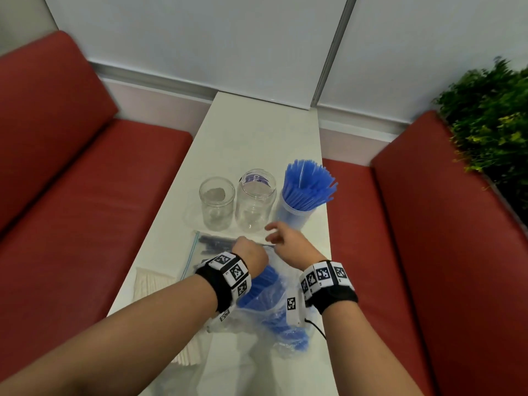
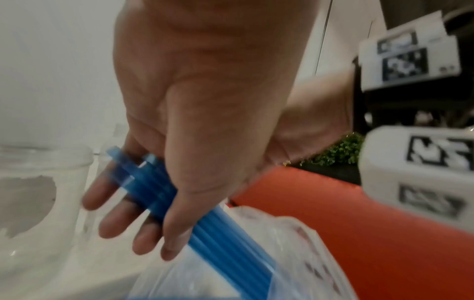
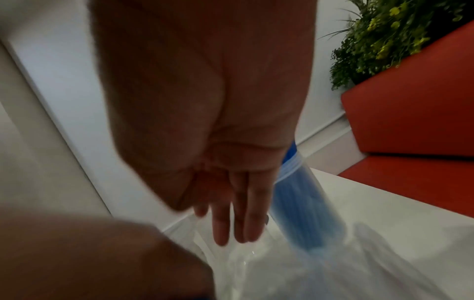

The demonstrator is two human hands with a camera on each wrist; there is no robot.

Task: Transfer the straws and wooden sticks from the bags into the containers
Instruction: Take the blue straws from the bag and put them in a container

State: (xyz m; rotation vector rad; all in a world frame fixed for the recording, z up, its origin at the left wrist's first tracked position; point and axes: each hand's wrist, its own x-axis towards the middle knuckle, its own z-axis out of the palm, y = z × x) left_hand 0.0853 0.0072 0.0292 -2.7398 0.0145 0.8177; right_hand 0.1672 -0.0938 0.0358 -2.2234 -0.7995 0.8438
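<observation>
- Left hand (image 2: 195, 113): fingers (image 2: 113, 219) and thumb grasp a bundle of translucent blue plastic straws (image 2: 210, 227) at the clear plastic bag (image 1: 257, 315) mouth on the white counter (image 1: 257, 132).
- Right hand (image 1: 288, 238): fingers relaxed, holding nothing, above the bag.

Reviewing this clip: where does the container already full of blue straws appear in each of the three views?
Head: container of blue straws at centre right, rightmost of three on the table.
Left wrist: not in view.
Right wrist: right of centre, blurred, just beyond the right hand.
Shared landmark: the green plant.

Blue straws (image 2: 205, 229) half out of bag (image 2: 295, 253)
</observation>
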